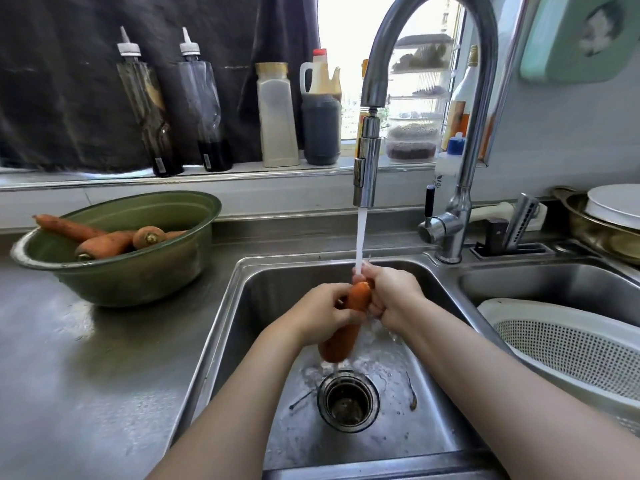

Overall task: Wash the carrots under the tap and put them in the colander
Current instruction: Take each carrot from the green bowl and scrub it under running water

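Carrot (346,327) in wash: your left hand (322,313) and right hand (391,299) curl their fingers (375,310) round it under the running tap (367,168) — other carrots (104,244) wait in the green bowl (114,263), and the colander (571,344) shows none yet.

Long orange carrot (341,329), dull orange carrots (105,244) in a round olive-green metal bowl (138,275), white plastic colander (571,344) dotted with a fine grid of holes, silver-grey steel sink (277,292)

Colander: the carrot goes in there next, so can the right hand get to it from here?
Probably yes. The colander lies open in the neighbouring basin, nothing between it and the right hand. That hand and the left hand both grip the carrot, so one must let go.
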`<move>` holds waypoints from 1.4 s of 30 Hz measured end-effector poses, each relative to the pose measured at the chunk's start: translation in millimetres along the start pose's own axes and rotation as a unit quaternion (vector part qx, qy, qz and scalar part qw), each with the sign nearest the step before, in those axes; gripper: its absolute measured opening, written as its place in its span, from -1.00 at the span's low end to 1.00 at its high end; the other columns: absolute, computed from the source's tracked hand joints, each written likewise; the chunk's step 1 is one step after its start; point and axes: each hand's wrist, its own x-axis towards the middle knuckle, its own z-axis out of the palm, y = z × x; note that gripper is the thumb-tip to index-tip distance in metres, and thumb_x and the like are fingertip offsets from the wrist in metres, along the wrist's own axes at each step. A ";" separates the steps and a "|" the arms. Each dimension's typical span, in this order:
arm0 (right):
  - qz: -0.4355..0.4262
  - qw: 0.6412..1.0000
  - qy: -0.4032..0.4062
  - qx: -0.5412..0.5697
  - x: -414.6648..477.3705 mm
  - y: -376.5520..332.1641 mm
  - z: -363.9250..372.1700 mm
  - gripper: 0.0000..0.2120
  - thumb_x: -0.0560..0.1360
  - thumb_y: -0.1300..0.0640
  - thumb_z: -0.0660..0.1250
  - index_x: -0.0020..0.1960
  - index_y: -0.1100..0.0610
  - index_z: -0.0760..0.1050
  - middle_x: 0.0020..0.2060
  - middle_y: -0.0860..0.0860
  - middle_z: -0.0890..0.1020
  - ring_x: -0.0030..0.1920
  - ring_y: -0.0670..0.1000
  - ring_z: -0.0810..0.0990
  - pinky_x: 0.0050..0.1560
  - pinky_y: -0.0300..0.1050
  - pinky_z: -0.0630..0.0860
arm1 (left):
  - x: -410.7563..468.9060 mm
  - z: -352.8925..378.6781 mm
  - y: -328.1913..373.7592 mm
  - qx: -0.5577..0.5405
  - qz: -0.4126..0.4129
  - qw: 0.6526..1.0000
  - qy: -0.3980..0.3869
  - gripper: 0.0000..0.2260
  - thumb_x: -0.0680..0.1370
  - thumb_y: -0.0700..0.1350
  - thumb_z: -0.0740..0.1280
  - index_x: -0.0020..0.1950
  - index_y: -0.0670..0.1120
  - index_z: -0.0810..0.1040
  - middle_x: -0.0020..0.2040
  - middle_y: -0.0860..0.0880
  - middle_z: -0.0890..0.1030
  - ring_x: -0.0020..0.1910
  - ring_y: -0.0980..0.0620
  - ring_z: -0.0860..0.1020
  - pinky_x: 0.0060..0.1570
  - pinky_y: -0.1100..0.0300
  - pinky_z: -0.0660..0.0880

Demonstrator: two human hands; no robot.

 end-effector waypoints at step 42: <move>-0.030 0.948 -0.262 -0.177 -6.3 -3.6 -28.8 -0.47 0.60 -0.24 0.29 0.25 0.22 0.49 -0.12 0.16 0.65 -0.23 0.17 0.67 -0.13 0.14 0.68 | 7.6 0.1 21.9 -0.315 -0.053 0.929 0.184 -0.75 0.59 0.00 0.44 0.22 -0.07 0.67 0.10 -0.03 0.72 0.12 0.05 0.63 0.06 0.19 0.46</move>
